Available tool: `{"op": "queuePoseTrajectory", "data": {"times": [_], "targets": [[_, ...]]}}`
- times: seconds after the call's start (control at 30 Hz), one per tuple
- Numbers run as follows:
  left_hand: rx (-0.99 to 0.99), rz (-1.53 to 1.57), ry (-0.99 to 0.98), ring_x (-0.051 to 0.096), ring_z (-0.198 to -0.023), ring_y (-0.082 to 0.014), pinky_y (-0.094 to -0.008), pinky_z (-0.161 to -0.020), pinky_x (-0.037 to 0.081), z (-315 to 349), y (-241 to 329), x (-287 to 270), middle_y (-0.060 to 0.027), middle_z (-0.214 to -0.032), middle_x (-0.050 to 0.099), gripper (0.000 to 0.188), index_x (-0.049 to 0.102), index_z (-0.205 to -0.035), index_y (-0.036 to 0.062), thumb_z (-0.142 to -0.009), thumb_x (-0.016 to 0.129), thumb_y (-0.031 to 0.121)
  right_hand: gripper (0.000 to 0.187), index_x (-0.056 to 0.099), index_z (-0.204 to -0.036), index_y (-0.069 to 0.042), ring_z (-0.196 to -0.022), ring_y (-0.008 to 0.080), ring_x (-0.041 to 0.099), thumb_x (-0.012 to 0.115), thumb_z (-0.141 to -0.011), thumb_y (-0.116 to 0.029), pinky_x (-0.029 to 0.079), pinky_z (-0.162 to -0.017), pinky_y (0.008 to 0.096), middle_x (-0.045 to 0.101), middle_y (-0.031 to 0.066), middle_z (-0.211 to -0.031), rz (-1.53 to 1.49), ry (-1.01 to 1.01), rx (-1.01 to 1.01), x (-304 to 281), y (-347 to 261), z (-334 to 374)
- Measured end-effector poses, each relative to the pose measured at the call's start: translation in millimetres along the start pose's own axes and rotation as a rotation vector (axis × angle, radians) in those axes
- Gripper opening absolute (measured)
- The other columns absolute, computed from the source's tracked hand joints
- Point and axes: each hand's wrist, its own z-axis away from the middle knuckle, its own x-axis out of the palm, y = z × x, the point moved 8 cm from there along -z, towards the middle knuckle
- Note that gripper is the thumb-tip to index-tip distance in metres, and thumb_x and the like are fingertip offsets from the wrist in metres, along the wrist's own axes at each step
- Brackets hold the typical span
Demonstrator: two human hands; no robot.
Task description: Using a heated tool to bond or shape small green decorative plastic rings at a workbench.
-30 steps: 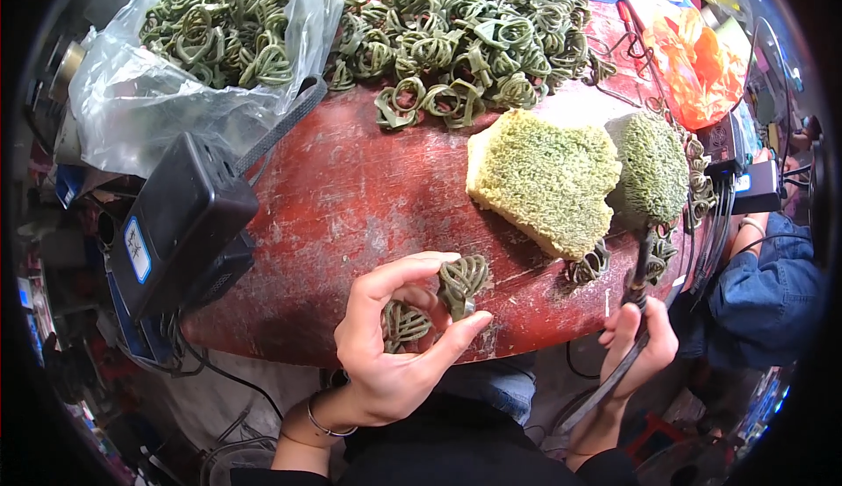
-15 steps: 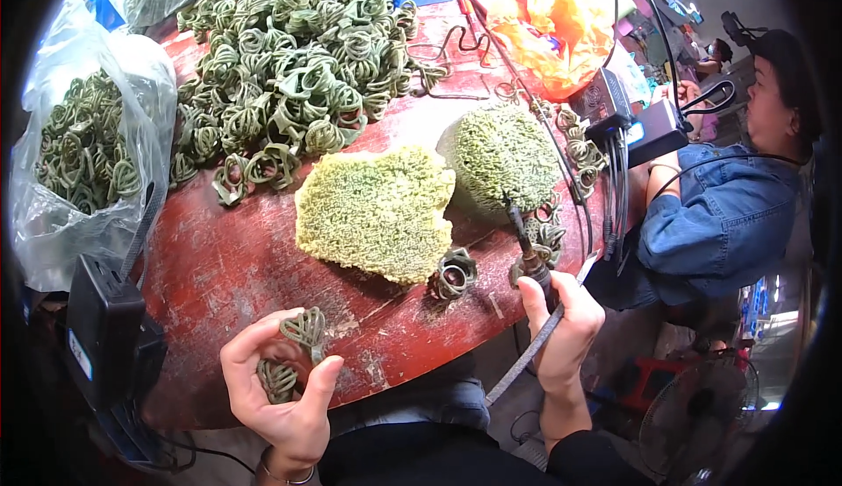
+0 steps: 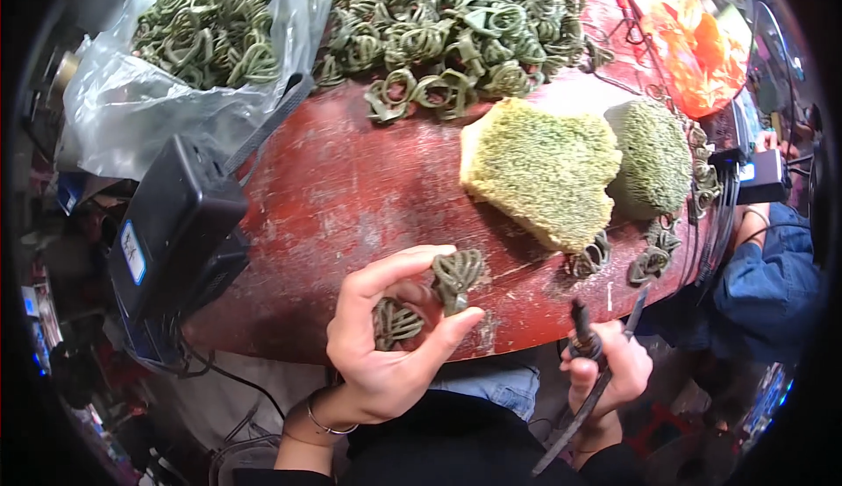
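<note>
My left hand [image 3: 390, 337] is in front of the table edge, pinching a green looped ring [image 3: 458, 277] between fingertips and thumb. A second green looped ring [image 3: 396, 323] is tucked against its palm. To its right, my right hand [image 3: 614, 368] is wrapped round a dark pen-shaped tool [image 3: 583, 332] like a soldering iron, its tip pointing up and away. A long, thin grey strip [image 3: 579, 418] runs through the same hand. Beyond the hands lie a yellow-green sponge [image 3: 545, 170] and a rounded green sponge [image 3: 653, 157]. A loose ring [image 3: 589, 256] sits at the yellow sponge's near edge.
A big heap of green rings [image 3: 456, 25] covers the far side of the worn red table [image 3: 307, 223]. At the left stand a clear bag [image 3: 118, 126] of rings and a black box [image 3: 180, 232] with a strap. An orange bag [image 3: 697, 52], cables and a person's blue sleeve [image 3: 763, 271] are at the right.
The view has swung left, shifting the table rightward in the picture. My right hand has drawn the tool's tip back from the rounded sponge. The left hand still holds its rings.
</note>
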Motion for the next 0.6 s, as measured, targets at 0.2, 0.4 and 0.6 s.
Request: {"op": "queuePoseTrajectory", "data": {"times": [0.2, 0.4, 0.6], "targets": [[0.017, 0.010, -0.003, 0.055, -0.069, -0.0060, -0.0189, -0.060, 0.047, 1.6, 0.1, -2.8, -0.0163, -0.109, 0.057, 0.048, 0.046, -0.109, -0.0018, -0.069, 0.073, -0.005, 0.032, 0.061, -0.084, -0.002, -0.050, 0.0196, 0.057, 0.070, -0.075, -0.031, 0.045, -0.046, 0.0277, 0.058, 0.0058, -0.062, -0.021, -0.108, -0.146, 29.2, -14.0, -7.6], [0.003, 0.019, -0.023, 0.055, -0.066, -0.0061, -0.0188, -0.059, 0.047, 2.3, -3.7, -2.2, -0.0185, -0.111, 0.056, 0.050, 0.045, -0.109, -0.0025, -0.068, 0.073, -0.006, 0.031, 0.061, -0.082, -0.003, -0.047, 0.0185, 0.056, 0.069, -0.076, -0.032, 0.044, -0.044, 0.0273, 0.057, 0.0047, -0.060, 0.002, -0.107, -0.126, 31.5, -14.7, -10.5], [0.044, 0.000, -0.056, 0.057, -0.070, -0.0074, -0.0194, -0.059, 0.048, -0.2, 0.8, -0.7, -0.0198, -0.112, 0.055, 0.050, 0.045, -0.110, -0.0021, -0.068, 0.072, -0.006, 0.029, 0.061, -0.082, -0.004, -0.047, 0.0178, 0.056, 0.070, -0.075, -0.030, 0.044, -0.044, 0.0272, 0.057, 0.0037, -0.059, -0.003, -0.113, -0.125, 29.5, -15.9, -12.7]]}}
